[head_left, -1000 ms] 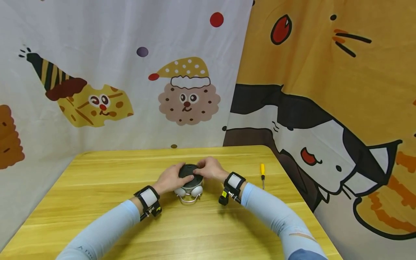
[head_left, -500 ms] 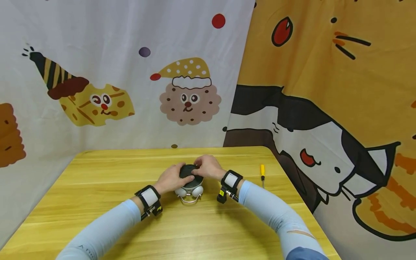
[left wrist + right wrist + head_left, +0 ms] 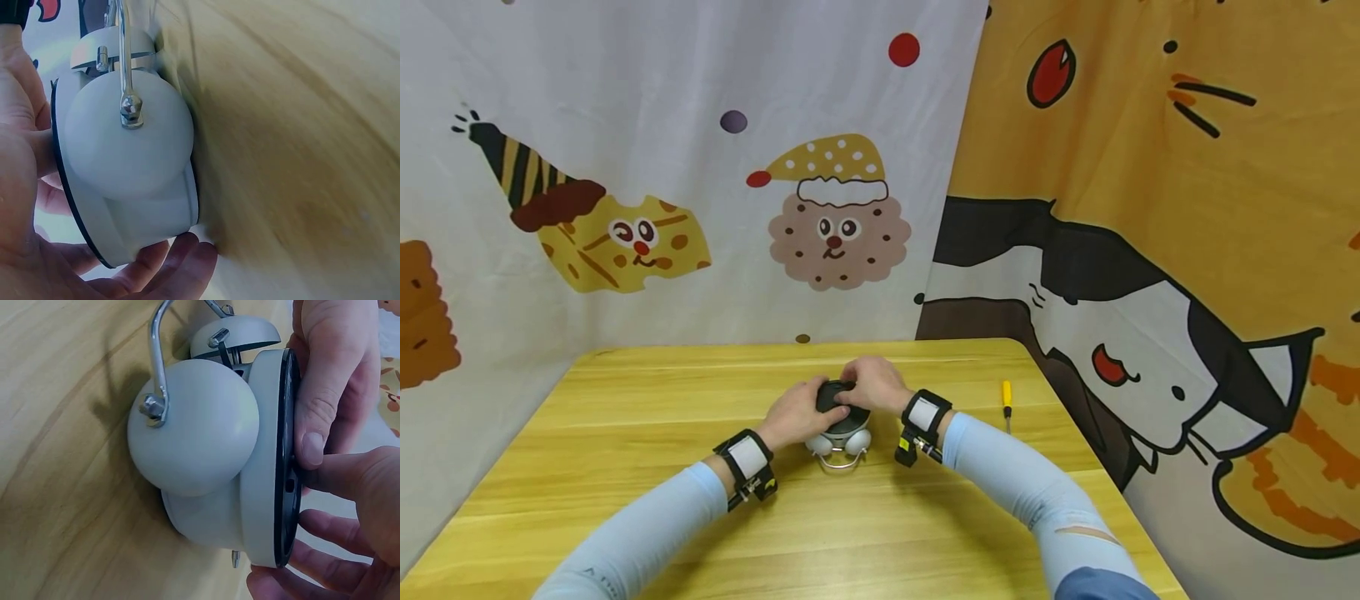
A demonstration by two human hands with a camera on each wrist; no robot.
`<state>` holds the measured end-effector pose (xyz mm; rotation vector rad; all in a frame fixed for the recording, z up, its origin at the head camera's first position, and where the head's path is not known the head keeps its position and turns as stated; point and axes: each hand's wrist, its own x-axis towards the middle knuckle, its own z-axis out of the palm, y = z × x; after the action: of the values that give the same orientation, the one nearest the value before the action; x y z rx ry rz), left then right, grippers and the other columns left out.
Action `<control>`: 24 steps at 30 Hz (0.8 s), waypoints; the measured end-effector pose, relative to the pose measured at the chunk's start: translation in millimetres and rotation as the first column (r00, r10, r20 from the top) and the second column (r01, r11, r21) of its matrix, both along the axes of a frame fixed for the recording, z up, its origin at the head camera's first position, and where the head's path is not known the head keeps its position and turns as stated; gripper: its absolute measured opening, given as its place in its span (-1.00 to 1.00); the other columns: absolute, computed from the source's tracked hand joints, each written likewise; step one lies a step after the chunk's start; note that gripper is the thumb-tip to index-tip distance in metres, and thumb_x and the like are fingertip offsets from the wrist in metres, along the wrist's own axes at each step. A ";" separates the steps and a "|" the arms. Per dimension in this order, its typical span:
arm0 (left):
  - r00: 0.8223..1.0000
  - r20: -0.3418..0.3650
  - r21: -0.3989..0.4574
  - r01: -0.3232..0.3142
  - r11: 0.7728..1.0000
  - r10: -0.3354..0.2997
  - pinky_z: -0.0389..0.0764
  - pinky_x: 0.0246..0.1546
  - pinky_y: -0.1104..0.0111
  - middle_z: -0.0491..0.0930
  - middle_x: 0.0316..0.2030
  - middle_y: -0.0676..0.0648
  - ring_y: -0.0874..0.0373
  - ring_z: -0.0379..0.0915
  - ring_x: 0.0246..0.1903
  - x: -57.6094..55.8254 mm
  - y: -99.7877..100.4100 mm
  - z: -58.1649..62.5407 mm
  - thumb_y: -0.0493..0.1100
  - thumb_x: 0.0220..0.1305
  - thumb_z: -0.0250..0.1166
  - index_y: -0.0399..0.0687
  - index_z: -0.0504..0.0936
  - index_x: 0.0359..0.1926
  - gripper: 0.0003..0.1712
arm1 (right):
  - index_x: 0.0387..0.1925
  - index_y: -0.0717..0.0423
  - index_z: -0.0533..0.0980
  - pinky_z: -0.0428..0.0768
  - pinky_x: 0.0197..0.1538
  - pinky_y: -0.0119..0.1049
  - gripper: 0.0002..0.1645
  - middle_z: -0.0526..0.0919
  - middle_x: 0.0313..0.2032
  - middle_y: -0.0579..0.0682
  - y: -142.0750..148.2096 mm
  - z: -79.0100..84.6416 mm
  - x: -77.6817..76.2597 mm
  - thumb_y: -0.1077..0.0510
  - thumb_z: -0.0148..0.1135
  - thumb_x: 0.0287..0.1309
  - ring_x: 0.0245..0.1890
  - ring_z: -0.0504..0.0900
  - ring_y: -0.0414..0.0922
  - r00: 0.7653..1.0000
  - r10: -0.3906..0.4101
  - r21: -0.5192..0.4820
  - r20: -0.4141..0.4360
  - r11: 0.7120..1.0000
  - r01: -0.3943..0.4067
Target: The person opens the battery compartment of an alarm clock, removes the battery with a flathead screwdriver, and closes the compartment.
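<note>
A white twin-bell alarm clock (image 3: 857,442) lies on its front with its black back (image 3: 829,397) facing up. Its rounded bells and metal handle point toward me. My left hand (image 3: 793,414) grips the clock's left side, thumb across the back; in the left wrist view its fingers (image 3: 181,262) curl round the lower edge. From the far right, my right hand (image 3: 876,385) holds the clock, its thumb on the back close to the left thumb (image 3: 312,447). Right fingertips (image 3: 265,584) reach the rim in the right wrist view. What lies under the thumbs is hidden.
A screwdriver (image 3: 1007,404) with a yellow handle lies at the table's right side. The wooden table (image 3: 625,417) ends at a printed cloth (image 3: 662,67) hanging behind it and along the right.
My right hand and wrist have shifted slightly left over the clock's back. The left hand keeps its grip, and the clock stays almost where it was.
</note>
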<state>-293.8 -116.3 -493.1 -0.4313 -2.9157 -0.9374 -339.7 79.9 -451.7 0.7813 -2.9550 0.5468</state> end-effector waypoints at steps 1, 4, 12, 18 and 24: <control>1.000 0.025 -0.002 -0.012 1.000 0.012 0.73 0.14 -0.13 0.72 0.24 -0.39 -0.22 0.74 0.12 4.9 2.7 6.8 0.40 0.46 0.42 -0.25 0.51 0.56 0.00 | -0.04 -0.02 0.85 0.75 -0.09 -0.24 -0.67 0.93 -0.05 -0.07 -1.1 0.1 -0.6 -0.12 0.64 0.33 -0.08 0.85 -0.08 1.000 0.000 0.008 -0.001 1.000 0.000; 0.999 0.029 -0.015 -0.026 1.000 0.026 0.73 0.18 -0.14 0.72 0.26 -0.38 -0.21 0.74 0.15 4.9 4.8 6.6 0.35 0.46 0.44 -0.24 0.50 0.57 -0.03 | -0.03 -0.04 0.85 0.72 -0.09 -0.24 -0.67 0.93 -0.06 -0.08 -3.9 -0.8 -3.6 -0.13 0.63 0.33 -0.11 0.83 -0.10 1.000 -0.002 0.046 -0.004 0.999 0.003; 0.999 0.031 -0.018 -0.024 1.000 0.024 0.73 0.16 -0.16 0.72 0.26 -0.39 -0.23 0.74 0.15 2.3 3.8 4.6 0.34 0.46 0.43 -0.24 0.50 0.57 -0.04 | -0.01 -0.09 0.85 0.71 -0.09 -0.24 -0.66 0.92 -0.03 -0.12 -7.9 1.8 -7.8 -0.17 0.63 0.33 -0.09 0.82 -0.10 1.000 -0.009 0.106 0.013 0.994 0.008; 1.000 0.025 -0.013 -0.016 1.000 0.017 0.75 0.13 -0.14 0.74 0.21 -0.37 -0.21 0.76 0.11 1.2 3.5 3.3 0.35 0.46 0.43 -0.23 0.54 0.52 -0.07 | 0.00 -0.08 0.85 0.72 -0.10 -0.26 -0.64 0.91 0.01 -0.09 -11.7 10.6 -6.4 -0.17 0.62 0.34 -0.10 0.80 -0.11 1.000 0.000 0.164 0.030 0.986 -0.005; 0.999 0.029 -0.007 -0.017 1.000 0.017 0.75 0.09 -0.12 0.75 0.17 -0.34 -0.18 0.75 0.07 0.3 4.0 1.7 0.36 0.46 0.43 -0.21 0.57 0.48 -0.11 | -0.05 -0.10 0.83 0.70 -0.20 -0.28 -0.66 0.88 0.00 -0.08 -16.1 16.8 -10.4 -0.19 0.62 0.34 -0.18 0.76 -0.13 0.999 -0.004 0.236 0.053 0.972 -0.009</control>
<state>-293.5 -112.3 -491.4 -0.3961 -2.9442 -0.9393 -350.0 63.9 -434.9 0.7992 -3.1077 0.2205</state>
